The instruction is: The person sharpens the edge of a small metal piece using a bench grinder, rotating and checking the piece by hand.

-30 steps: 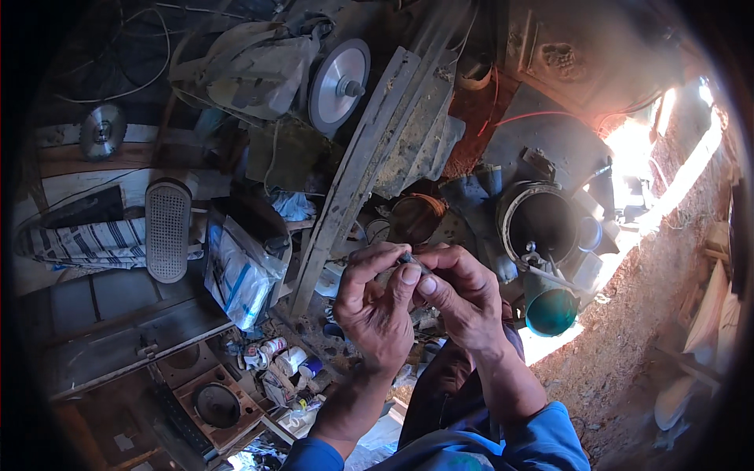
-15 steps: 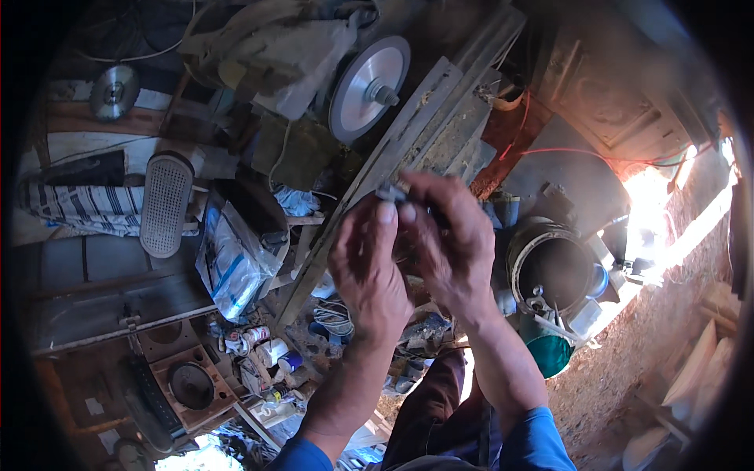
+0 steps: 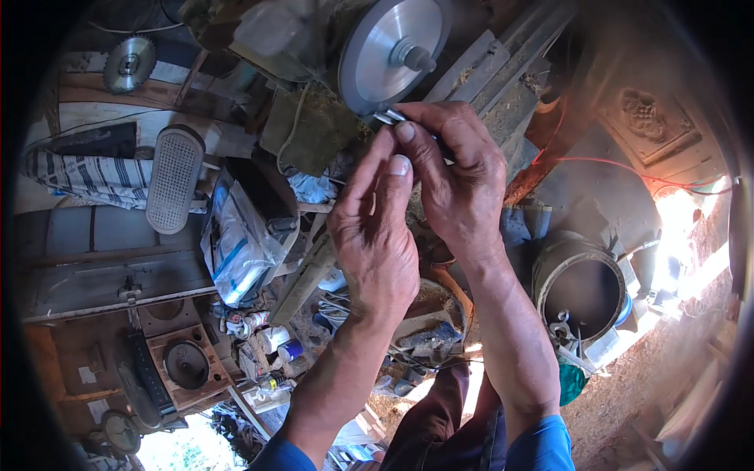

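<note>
A small shiny metal piece (image 3: 388,117) is pinched in the fingertips of my right hand (image 3: 462,180), thumb below and forefinger above. My left hand (image 3: 378,243) comes up beside it with fingers bent in; its forefinger tip meets the underside of the piece, and its thumb stands just below. Right above is a grinding wheel (image 3: 375,59), a silver disc with a grey rim and a threaded spindle in its middle. The metal piece lies at the wheel's lower edge; whether they touch I cannot tell. My fingers cover part of the piece.
Dusty metal rails (image 3: 503,67) run beside the wheel. To the left hang a toothed saw blade (image 3: 129,64) and a perforated oval pad (image 3: 174,180), near a clear plastic bag (image 3: 239,251). A round drum (image 3: 542,275) stands at right; a red cable (image 3: 613,161) crosses behind it.
Both hands have moved up with the metal piece to the grinding wheel's lower edge. The view has shifted, so the wheel sits higher and further right.
</note>
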`<control>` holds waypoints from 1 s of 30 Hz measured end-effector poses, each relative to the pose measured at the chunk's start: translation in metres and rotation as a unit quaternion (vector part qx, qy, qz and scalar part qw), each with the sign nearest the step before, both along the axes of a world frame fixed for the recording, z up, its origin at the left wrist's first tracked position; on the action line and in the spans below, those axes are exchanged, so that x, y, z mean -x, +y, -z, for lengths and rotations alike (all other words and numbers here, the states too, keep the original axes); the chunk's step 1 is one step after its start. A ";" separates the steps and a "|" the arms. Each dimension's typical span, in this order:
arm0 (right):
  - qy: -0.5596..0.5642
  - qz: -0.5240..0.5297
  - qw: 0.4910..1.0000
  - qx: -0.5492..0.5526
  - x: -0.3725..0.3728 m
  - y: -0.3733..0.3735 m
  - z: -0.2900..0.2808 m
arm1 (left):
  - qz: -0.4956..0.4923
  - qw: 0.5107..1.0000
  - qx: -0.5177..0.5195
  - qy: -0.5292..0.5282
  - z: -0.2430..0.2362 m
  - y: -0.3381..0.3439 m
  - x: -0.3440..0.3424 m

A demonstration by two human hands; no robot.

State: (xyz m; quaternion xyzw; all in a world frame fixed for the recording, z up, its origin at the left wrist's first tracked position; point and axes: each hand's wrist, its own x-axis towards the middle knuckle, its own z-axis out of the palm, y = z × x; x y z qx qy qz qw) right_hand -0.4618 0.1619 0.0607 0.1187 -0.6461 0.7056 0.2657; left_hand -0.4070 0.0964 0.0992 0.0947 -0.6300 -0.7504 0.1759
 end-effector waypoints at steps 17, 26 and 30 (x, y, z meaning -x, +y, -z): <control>0.003 -0.032 0.997 0.070 0.010 -0.010 0.009 | 0.042 0.995 0.028 0.083 0.015 -0.008 0.004; -0.014 -0.063 0.991 0.117 0.014 -0.010 0.008 | 0.042 0.995 0.037 0.083 0.016 -0.008 0.007; -0.013 -0.059 0.992 0.109 0.014 -0.010 0.009 | 0.038 0.996 0.018 0.082 0.016 -0.005 0.007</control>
